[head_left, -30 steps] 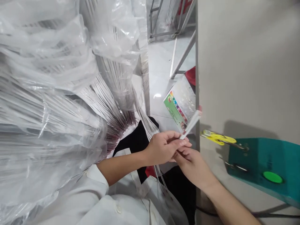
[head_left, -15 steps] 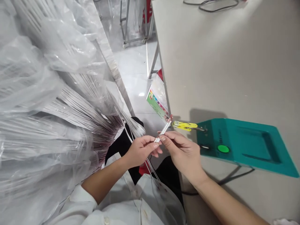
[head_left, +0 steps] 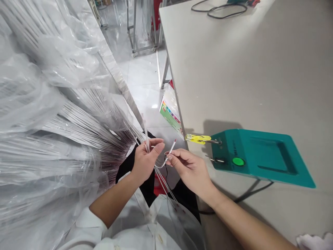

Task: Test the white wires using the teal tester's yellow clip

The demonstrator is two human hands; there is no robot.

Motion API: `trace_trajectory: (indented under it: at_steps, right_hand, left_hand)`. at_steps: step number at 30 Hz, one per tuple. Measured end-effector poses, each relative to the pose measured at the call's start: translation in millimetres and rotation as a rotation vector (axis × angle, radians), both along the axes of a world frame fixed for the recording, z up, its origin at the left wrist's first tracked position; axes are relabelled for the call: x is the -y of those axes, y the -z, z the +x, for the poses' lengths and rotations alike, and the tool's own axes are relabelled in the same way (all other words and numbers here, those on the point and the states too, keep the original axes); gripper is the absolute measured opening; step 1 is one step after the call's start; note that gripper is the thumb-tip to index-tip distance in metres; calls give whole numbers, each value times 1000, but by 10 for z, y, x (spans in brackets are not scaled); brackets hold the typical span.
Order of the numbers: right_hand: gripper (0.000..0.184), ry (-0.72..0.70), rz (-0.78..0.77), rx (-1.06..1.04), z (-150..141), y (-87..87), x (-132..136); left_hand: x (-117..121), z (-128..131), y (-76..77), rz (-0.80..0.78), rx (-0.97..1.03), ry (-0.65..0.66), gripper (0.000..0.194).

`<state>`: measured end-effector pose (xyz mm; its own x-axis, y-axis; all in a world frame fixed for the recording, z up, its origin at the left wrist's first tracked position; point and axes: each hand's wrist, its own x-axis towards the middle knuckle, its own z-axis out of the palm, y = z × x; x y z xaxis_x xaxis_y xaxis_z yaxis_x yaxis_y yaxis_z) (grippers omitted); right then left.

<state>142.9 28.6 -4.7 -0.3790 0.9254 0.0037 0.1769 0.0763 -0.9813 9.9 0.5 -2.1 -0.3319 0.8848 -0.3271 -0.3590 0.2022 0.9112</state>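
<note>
My left hand (head_left: pixel 145 158) is closed round a small bunch of thin white wires (head_left: pixel 147 139) that stand up out of its fist and trail down toward my lap. My right hand (head_left: pixel 186 166) pinches a single thin white wire (head_left: pixel 169 156) with a red tip, pulled a little to the right of the bunch and bent between the two hands. Both hands hover just off the left edge of the grey table (head_left: pixel 260 69), a short way left of a teal machine (head_left: pixel 260 156) with a green button (head_left: pixel 238 161) and a yellow clip (head_left: pixel 197 139) on its front prong.
Clear plastic bags full of long white wires (head_left: pixel 52 121) pile up at the left. A coloured packet (head_left: pixel 170 116) hangs below the table edge. A black cable (head_left: pixel 218 8) lies at the table's far end, and a white cloth (head_left: pixel 314 240) at the bottom right.
The view swung right, onto the table. My hands drew apart: the right hand has pulled one wire out of the bunch, which the left hand now holds upright.
</note>
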Motion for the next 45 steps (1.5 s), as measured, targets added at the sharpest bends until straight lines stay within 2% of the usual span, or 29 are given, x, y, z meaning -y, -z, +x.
trace_trajectory:
  at_steps: [2, 5, 8, 11, 13, 17, 24, 27, 33, 36, 40, 45]
  right_hand:
    - [21, -32, 70, 46, 9, 14, 7]
    - [19, -81, 189, 103, 24, 26, 5]
    - [14, -92, 258, 114, 42, 3, -10]
    - [9, 49, 278, 55, 73, -43, -37]
    - [12, 124, 246, 20, 99, -70, -61]
    - [13, 90, 182, -2, 129, -95, -100]
    - [5, 37, 402, 98, 94, -97, -87]
    - [9, 63, 324, 100, 95, -82, -90]
    - [20, 63, -47, -141, 86, -97, -131]
    - [23, 30, -189, -219, 75, -119, -146]
    - [27, 50, -222, -229, 65, -120, -140]
    - [26, 84, -211, -154, 68, -65, -122]
  left_hand:
    - [-13, 15, -67, 9, -47, 78, 28]
    - [-18, 39, -115, 54, -114, 149, 18]
    - [-8, 45, -118, 41, -113, 96, 18]
    - [11, 40, -108, 32, -128, 24, 18]
    - [27, 47, -91, 18, -167, 41, 17]
    - [52, 80, -18, -1, -280, 127, 16]
    - [43, 43, 48, 70, -466, 230, 12]
    - [40, 50, 26, 80, -437, 252, 15]
    - [29, 123, -31, 41, -54, 247, 23]
    - [32, 133, -41, 5, 28, 238, 28]
    - [39, 114, -35, -12, 30, 254, 29]
    - [44, 61, -64, 31, -85, 232, 24]
